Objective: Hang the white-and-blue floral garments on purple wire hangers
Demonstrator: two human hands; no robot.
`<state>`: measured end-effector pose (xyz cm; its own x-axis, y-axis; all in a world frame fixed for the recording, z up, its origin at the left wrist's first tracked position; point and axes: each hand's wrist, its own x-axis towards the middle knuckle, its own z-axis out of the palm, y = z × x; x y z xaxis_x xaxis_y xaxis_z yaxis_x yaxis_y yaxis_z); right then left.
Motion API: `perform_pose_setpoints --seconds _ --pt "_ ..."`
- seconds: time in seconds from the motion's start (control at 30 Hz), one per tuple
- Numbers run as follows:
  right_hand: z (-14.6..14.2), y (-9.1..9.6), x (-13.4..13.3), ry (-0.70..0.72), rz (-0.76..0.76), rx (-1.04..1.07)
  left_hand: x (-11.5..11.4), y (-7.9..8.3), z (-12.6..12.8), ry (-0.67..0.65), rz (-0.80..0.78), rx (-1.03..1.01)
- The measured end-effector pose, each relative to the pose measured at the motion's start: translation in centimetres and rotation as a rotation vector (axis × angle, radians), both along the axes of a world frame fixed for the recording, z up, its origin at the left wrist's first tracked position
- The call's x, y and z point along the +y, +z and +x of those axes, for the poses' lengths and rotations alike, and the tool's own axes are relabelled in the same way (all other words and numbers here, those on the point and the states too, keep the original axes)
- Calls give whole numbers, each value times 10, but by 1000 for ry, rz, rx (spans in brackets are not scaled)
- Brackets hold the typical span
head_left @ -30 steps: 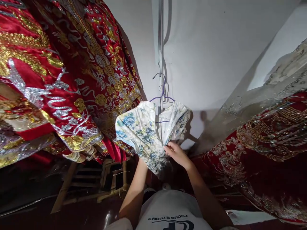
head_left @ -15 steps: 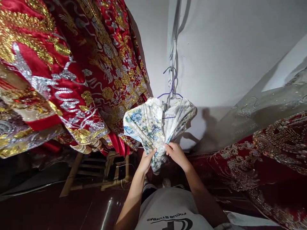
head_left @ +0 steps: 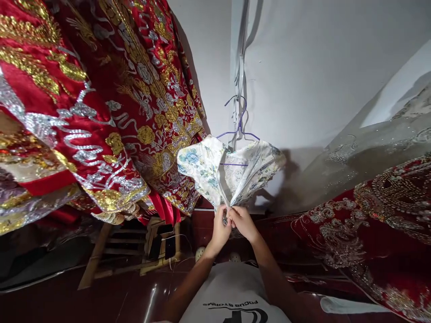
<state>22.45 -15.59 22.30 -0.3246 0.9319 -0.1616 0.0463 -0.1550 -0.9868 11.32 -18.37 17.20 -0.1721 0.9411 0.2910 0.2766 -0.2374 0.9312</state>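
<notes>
A white blouse with blue and yellow flowers hangs on a purple wire hanger, its front parted in a V that shows the inside. At the base of that V, my left hand pinches one front edge between thumb and fingers. Close against it, my right hand grips the opposite edge. The fingertips of both hands nearly touch, and they hide the bit of cloth between them. Only a little of the lower part of the blouse shows below the hands.
Red garments with gold and silver embroidery hang on the left. Below them stands a wooden stool with a cable. On the right are a sheer beaded fabric and a dark red beaded gown. A white wall rises behind.
Both hands have come together at the blouse front, bringing its two edges close. The blouse has spread wider at the shoulders, and the neck opening shows more of the inside.
</notes>
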Motion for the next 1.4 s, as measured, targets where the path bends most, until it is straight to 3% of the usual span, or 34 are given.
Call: perform_pose_setpoints --seconds 0.13,0.23,0.37,0.43,0.5,0.6,0.67,0.7,0.83,0.9,1.0,1.1,1.23,1.33,1.4 --pt "-5 23 20 -65 44 32 18 6 -17 -102 -70 -9" --pt "2 67 51 -153 98 92 30 8 -32 -163 -35 67" --pt "3 134 89 -287 302 142 37 5 -38 -227 -7 119" --pt "-5 156 98 -327 361 156 40 1 -40 -255 -1 138" --pt "-14 166 99 -358 392 170 45 -2 -43 -285 -6 153" --pt "-21 166 95 -364 413 193 54 7 -50 -335 -16 198" --pt "-20 163 91 -356 424 197 62 30 -54 -378 44 217" --pt "-17 163 89 -349 432 190 67 47 -56 -399 104 210" --pt "-4 165 81 -275 479 105 96 135 -55 -199 417 87" --pt "3 167 79 -228 508 63 108 174 -50 -166 486 147" --pt "9 164 80 -197 561 -3 115 210 -38 -144 578 344" --pt "12 150 86 -241 622 -128 110 222 -29 -25 694 383" --pt "13 109 87 -192 569 -276 105 217 -55 352 709 96" --pt "17 76 74 -105 430 -216 104 194 -97 527 591 -270" --pt "19 59 63 -40 350 -131 100 167 -117 483 380 -543"
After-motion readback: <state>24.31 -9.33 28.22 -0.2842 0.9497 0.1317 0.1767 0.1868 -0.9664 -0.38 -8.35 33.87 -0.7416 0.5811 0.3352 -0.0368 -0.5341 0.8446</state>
